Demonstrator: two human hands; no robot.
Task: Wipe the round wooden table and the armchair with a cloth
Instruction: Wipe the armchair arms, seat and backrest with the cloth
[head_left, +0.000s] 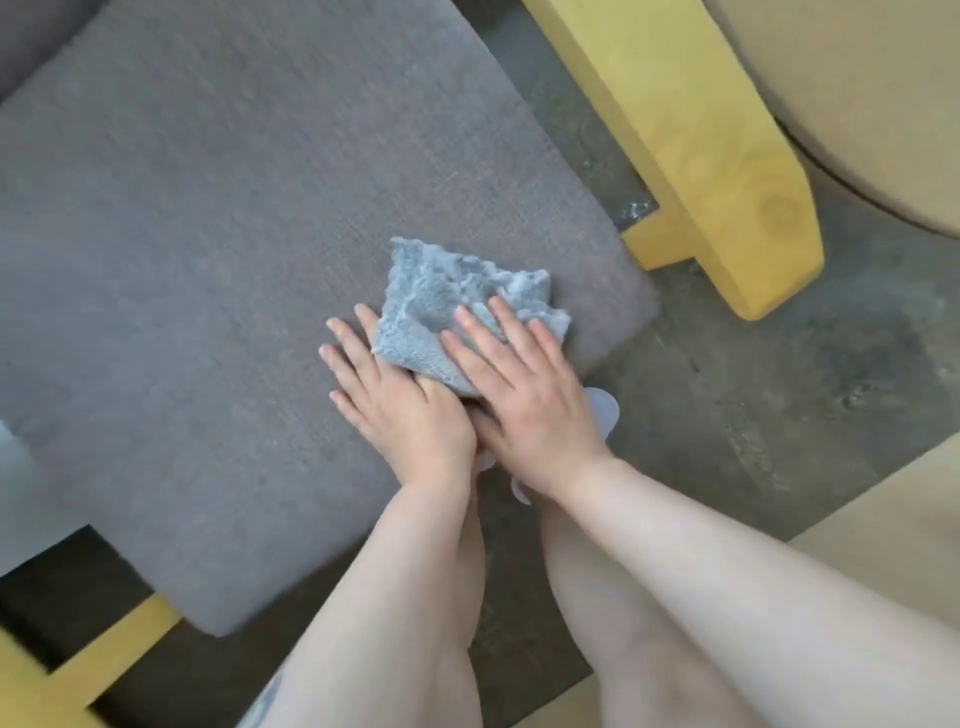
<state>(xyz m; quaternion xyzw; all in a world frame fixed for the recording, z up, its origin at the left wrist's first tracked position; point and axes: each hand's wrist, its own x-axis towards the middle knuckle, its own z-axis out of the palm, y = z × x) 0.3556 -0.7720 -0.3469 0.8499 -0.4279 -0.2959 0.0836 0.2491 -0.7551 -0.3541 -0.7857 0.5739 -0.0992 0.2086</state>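
Dark, mottled floor (727, 395), seen from above; the grey fabric seat cushion (182, 260) of the armchair fills most of the left and centre of the view. Yellow wooden armrest (691, 140) runs along the cushion's right side, its rounded front end hanging over the floor; a second yellow wooden piece of the frame (98, 670) shows at lower left, under the cushion's front corner. Pale round wooden table (872, 104) curves in at upper right, just beyond the armrest. Blue-grey cloth (457, 301), fluffy and crumpled, lies on the cushion near its front right corner. Right hand (524, 384) flat on the cloth, fingers straight and spread, pressing it down rather than gripping it. Left hand (395, 400) flat beside it on the cushion, fingers also straight; the cloth's near edge laps over its inner fingers (whether the thumb pinches the fabric underneath cannot be told, since the right hand covers that spot). Both hands touch at their bases. Bare forearms come in from the bottom edge. Something pale and rounded (602, 410) peeks out under the right wrist, too hidden to identify.
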